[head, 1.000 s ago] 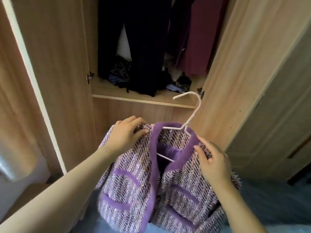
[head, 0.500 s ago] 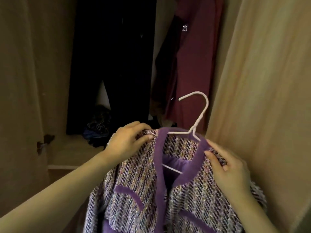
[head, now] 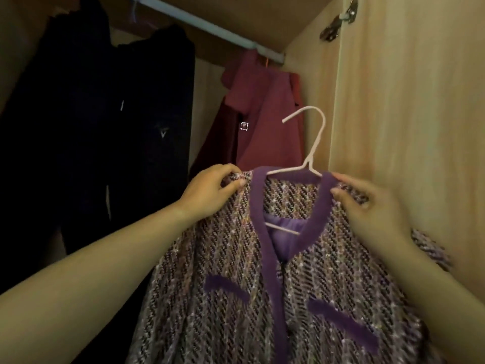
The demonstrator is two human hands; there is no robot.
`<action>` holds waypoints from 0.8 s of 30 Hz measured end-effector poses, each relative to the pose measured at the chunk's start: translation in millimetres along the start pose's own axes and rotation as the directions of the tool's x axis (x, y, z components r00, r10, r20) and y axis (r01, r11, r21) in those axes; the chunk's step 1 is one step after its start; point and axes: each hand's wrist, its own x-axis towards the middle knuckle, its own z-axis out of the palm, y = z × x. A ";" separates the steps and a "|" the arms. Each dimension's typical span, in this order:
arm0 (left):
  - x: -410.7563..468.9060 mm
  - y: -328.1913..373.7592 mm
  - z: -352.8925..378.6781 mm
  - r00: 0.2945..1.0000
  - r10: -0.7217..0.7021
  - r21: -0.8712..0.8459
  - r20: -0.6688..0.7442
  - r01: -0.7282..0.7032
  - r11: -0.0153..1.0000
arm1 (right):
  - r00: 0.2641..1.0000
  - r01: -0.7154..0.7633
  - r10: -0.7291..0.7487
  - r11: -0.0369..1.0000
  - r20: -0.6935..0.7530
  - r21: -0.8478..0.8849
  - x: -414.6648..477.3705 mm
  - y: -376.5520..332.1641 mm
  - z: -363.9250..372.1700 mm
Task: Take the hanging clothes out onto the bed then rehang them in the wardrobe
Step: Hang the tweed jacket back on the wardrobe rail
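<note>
Pinching jacket by shoulders with left hand and right hand, apart. Hiding hanger arms inside. Cut off at hem. Barely making out dark clothes behind.

Jacket on hanger below rail, hooded garment behind left, collared garment behind, door right

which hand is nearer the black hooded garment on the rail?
Left. The left hand grips the purple tweed jacket beside the black hooded garment; the right hand holds the jacket's far shoulder.
</note>
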 end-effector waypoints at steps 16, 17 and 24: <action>147.6 -154.1 -39.3 0.992 0.090 0.388 -0.089 -0.049 0.920 | 0.946 0.034 -0.093 0.981 -0.309 -0.190 188.5 -67.6 89.5; 152.2 -158.1 -44.6 0.990 0.093 0.389 -0.109 -0.043 0.920 | 0.938 0.034 -0.101 0.979 -0.333 -0.203 202.4 -69.2 100.0; 200.5 -160.9 -60.9 0.978 0.163 0.454 -0.133 -0.086 0.887 | 0.952 -0.039 -0.079 0.926 -0.295 -0.375 273.7 -97.6 151.5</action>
